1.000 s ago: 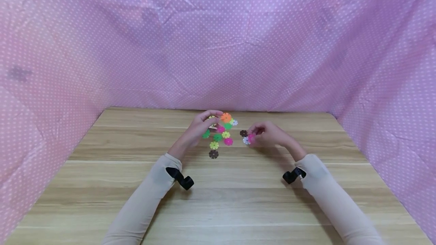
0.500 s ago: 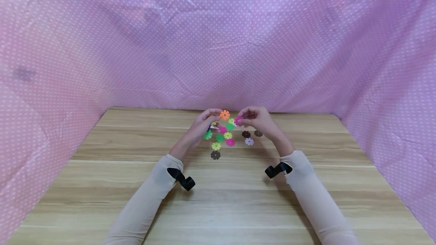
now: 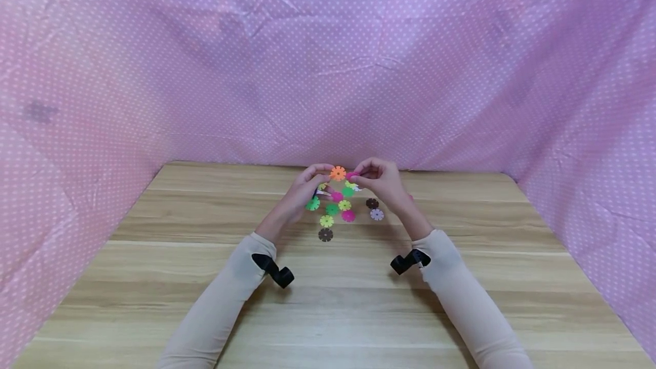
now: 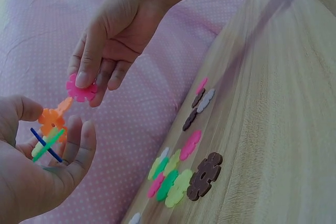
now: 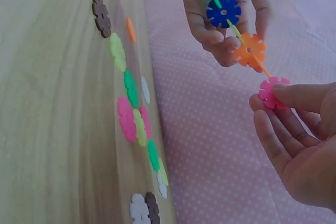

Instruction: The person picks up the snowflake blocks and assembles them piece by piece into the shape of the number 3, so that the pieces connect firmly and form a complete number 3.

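Observation:
In the head view my left hand (image 3: 299,193) is raised over the far part of the table, holding a short chain of slotted snowflake discs. The right wrist view shows its green, blue (image 5: 218,11), yellow and orange (image 5: 247,53) discs slotted crosswise into each other. Thumb and fingers of my right hand (image 3: 383,185) pinch a pink snowflake disc (image 5: 269,95). An edge-on orange disc (image 4: 64,105) at the chain's end points at the pink one, and in the right wrist view its tip meets the pink rim. Both hands hover above loose discs.
Loose discs lie flat on the wooden table (image 3: 328,312): brown (image 3: 325,235), yellow (image 3: 326,221), green (image 3: 332,209) and pink (image 3: 348,216) ones below the hands, white (image 3: 377,214) and dark brown (image 3: 372,203) ones to the right. Pink dotted cloth (image 3: 328,73) hangs behind the table.
My right hand has lifted the pink disc from the table on the right and brought it left and up, to the chain's orange end. My left hand has stayed nearly still.

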The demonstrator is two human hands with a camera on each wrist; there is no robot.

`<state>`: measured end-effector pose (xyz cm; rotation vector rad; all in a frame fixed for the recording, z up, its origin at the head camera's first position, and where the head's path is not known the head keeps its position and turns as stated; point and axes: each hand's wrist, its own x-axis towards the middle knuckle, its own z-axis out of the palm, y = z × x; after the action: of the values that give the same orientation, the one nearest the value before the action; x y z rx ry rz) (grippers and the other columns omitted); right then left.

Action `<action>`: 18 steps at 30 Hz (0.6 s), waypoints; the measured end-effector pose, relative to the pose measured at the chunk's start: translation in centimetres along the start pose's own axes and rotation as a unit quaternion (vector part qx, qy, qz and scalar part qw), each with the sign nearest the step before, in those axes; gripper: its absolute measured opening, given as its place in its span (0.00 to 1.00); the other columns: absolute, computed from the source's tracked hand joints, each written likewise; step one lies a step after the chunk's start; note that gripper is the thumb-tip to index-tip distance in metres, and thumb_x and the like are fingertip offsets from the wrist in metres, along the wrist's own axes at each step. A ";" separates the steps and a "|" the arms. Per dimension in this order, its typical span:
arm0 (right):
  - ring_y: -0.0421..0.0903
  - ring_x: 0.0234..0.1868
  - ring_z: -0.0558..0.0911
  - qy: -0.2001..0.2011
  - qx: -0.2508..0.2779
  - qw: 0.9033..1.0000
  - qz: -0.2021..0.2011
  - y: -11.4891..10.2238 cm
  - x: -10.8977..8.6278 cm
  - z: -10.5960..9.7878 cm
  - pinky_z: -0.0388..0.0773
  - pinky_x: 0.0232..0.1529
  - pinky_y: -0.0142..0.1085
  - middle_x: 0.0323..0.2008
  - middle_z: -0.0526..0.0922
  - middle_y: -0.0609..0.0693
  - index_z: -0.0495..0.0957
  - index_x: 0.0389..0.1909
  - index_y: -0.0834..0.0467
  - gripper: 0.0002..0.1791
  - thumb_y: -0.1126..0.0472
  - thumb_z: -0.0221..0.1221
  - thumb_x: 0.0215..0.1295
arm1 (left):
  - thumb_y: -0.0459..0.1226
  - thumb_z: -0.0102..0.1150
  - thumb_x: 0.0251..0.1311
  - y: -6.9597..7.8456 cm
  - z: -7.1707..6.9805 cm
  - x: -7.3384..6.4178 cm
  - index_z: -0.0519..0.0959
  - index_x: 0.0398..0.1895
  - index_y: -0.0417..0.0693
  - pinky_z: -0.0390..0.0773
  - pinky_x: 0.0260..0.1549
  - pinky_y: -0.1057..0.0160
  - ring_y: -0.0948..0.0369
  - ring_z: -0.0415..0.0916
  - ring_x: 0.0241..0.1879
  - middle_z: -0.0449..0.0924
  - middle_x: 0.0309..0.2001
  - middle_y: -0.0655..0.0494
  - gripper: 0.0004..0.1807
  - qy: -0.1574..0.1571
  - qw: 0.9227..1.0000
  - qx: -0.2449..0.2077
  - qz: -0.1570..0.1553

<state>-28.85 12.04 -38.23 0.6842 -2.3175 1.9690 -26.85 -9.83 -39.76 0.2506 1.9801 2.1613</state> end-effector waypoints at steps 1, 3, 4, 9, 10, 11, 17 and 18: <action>0.37 0.32 0.87 0.003 0.003 1.000 -0.004 0.1 0.0 0.1 0.87 0.36 0.31 0.38 0.86 0.69 0.78 0.40 0.76 0.10 0.74 0.67 0.62 | 0.36 0.46 0.77 0.0 0.0 0.0 0.69 0.67 0.41 0.87 0.43 0.63 0.64 0.80 0.36 0.72 0.50 0.53 0.20 0.001 1.000 0.000 -0.001; 0.37 0.31 0.87 0.010 0.005 1.000 -0.011 0.2 0.0 0.2 0.88 0.36 0.33 0.37 0.85 0.68 0.78 0.40 0.76 0.10 0.74 0.67 0.62 | 0.37 0.47 0.77 0.0 0.0 0.1 0.69 0.67 0.42 0.86 0.46 0.60 0.65 0.81 0.36 0.73 0.50 0.53 0.20 0.002 1.000 0.001 -0.003; 0.37 0.31 0.87 0.014 0.006 1.000 -0.014 0.3 0.0 0.2 0.88 0.37 0.35 0.37 0.85 0.68 0.78 0.40 0.75 0.10 0.74 0.67 0.61 | 0.37 0.47 0.77 0.0 0.0 0.1 0.70 0.67 0.42 0.86 0.48 0.59 0.65 0.81 0.36 0.74 0.50 0.53 0.20 0.002 1.000 0.002 -0.004; 0.37 0.31 0.86 0.026 0.000 1.000 -0.015 0.2 -0.1 0.3 0.88 0.38 0.41 0.38 0.84 0.68 0.79 0.39 0.74 0.10 0.72 0.68 0.62 | 0.38 0.48 0.76 0.0 0.1 0.2 0.70 0.66 0.42 0.86 0.50 0.56 0.65 0.81 0.36 0.75 0.47 0.55 0.20 0.007 1.000 0.000 -0.008; 0.37 0.31 0.86 0.026 0.000 1.000 -0.016 0.2 -0.1 0.3 0.88 0.38 0.41 0.38 0.84 0.69 0.79 0.39 0.74 0.10 0.72 0.68 0.62 | 0.37 0.47 0.76 0.0 0.1 0.2 0.70 0.66 0.42 0.86 0.50 0.56 0.65 0.81 0.35 0.75 0.46 0.55 0.19 0.007 1.000 -0.003 -0.009; 0.36 0.31 0.86 0.028 -0.002 0.999 -0.016 0.2 -0.1 0.3 0.88 0.38 0.39 0.38 0.84 0.69 0.79 0.39 0.74 0.10 0.72 0.68 0.62 | 0.37 0.47 0.76 0.0 0.2 0.2 0.70 0.66 0.42 0.86 0.50 0.55 0.65 0.81 0.35 0.75 0.46 0.56 0.19 0.007 1.000 -0.005 -0.010; 0.37 0.31 0.85 0.032 -0.011 0.999 -0.032 0.1 -0.2 0.4 0.85 0.35 0.28 0.38 0.85 0.71 0.80 0.38 0.73 0.09 0.72 0.69 0.61 | 0.34 0.46 0.76 -0.1 0.5 0.1 0.69 0.63 0.43 0.77 0.61 0.40 0.59 0.84 0.37 0.73 0.48 0.49 0.16 0.002 0.999 -0.044 -0.019; 0.37 0.31 0.85 0.032 -0.012 0.999 -0.035 0.1 -0.2 0.4 0.85 0.35 0.27 0.38 0.85 0.72 0.80 0.38 0.73 0.09 0.72 0.69 0.60 | 0.34 0.45 0.76 -0.1 0.6 0.1 0.69 0.63 0.43 0.75 0.63 0.38 0.57 0.84 0.38 0.73 0.49 0.48 0.16 0.000 0.998 -0.052 -0.020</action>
<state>-28.59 11.72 -38.48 0.6814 -2.2457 1.9010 -26.80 -9.25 -39.85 0.1943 1.8497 2.2303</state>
